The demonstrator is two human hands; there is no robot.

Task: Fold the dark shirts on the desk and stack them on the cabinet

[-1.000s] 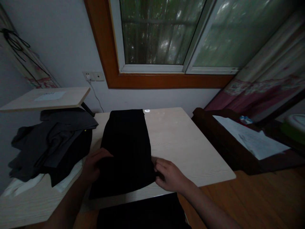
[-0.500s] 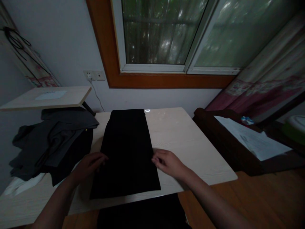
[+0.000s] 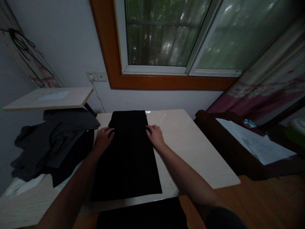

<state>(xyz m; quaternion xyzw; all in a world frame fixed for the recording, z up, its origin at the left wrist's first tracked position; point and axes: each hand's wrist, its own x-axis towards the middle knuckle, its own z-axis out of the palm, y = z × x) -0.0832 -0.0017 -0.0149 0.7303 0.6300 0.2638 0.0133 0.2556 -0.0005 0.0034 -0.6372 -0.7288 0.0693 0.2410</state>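
A black folded garment point(image 3: 126, 159) lies flat and lengthwise on the pale table, its narrower end toward the wall. I cannot tell what kind of garment it is. At its left edge, in the upper part, my left hand point(image 3: 104, 137) has its fingers and thumb bent onto the cloth. Opposite, my right hand point(image 3: 156, 136) curls its fingers and thumb on the right edge at about the same height. Both hands appear to pinch the cloth lightly. The fabric between the fingertips is too dark to make out.
Left of the garment, a heap of grey and black clothes point(image 3: 54, 140) lies partly under a small raised shelf point(image 3: 47, 100). The table point(image 3: 190, 152) ends at the right near a dark brown covered piece of furniture point(image 3: 228, 149) with paper point(image 3: 252, 141) on it. A window point(image 3: 164, 41) is ahead.
Both hands have moved away from me along the garment's side edges, from its lower part to its upper part. The garment stays in the same place on the table.
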